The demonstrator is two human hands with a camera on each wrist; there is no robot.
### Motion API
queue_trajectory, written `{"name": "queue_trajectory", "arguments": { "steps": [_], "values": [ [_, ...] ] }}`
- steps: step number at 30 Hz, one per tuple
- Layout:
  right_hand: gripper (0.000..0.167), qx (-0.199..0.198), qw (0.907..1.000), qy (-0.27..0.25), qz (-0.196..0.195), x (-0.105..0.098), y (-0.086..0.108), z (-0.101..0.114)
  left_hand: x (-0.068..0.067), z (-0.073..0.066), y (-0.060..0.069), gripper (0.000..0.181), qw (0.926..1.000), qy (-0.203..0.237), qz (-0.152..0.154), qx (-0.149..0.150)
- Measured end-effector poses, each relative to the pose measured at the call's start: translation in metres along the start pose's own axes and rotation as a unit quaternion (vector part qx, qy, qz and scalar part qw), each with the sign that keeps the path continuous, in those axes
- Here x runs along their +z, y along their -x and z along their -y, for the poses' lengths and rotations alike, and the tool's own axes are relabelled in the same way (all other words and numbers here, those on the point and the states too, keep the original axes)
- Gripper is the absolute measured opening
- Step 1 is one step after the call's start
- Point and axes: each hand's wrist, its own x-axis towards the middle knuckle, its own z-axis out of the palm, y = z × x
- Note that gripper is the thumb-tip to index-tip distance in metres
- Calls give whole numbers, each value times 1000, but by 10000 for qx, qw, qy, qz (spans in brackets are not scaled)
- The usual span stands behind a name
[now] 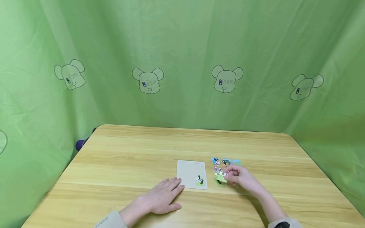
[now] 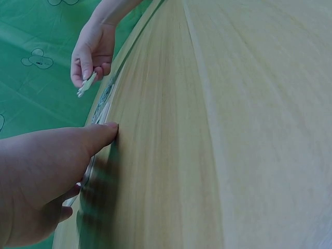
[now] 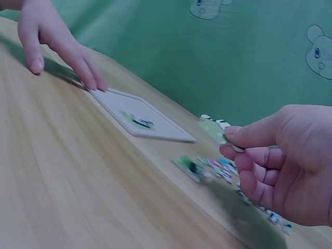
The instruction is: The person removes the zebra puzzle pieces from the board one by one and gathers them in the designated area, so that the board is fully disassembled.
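Note:
A pale puzzle tray [image 1: 186, 174] lies on the table with one puzzle piece [image 1: 200, 180], green with a black-and-white figure, in its lower right corner. My left hand [image 1: 163, 196] lies with fingers straight, its fingertips touching the tray's lower left edge. Between thumb and fingers my right hand [image 1: 240, 178] pinches a green-and-white puzzle piece [image 3: 215, 129], raised above the table to the right of the tray. Under and beyond that hand lie several loose puzzle pieces [image 1: 226, 161] with blue, green and purple printing. In the left wrist view the tray is mostly hidden behind the left hand.
The wooden table [image 1: 128, 152] reaches to a green curtain [image 1: 182, 104] printed with bear heads, which hangs behind it and at both sides. A dark purple object [image 1: 80, 144] shows beyond the table's left edge.

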Motion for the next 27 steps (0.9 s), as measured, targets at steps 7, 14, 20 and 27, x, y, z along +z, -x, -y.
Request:
{"name": "queue_trajectory", "arguments": {
  "steps": [7,14,20,27],
  "values": [
    [32,247,9985,466,-141,-15,11,-10,0,0,0,65,10000,5,0,12],
    [27,331,9942,990,-274,-19,16,-13,0,0,0,65,10000,-12,-9,0],
    [20,258,9875,1490,-446,-15,14,-13,0,0,0,65,10000,0,3,-21],
    [22,444,9849,1552,-633,-13,13,-12,0,-1,0,65,10000,22,-6,2]
  ]
}}
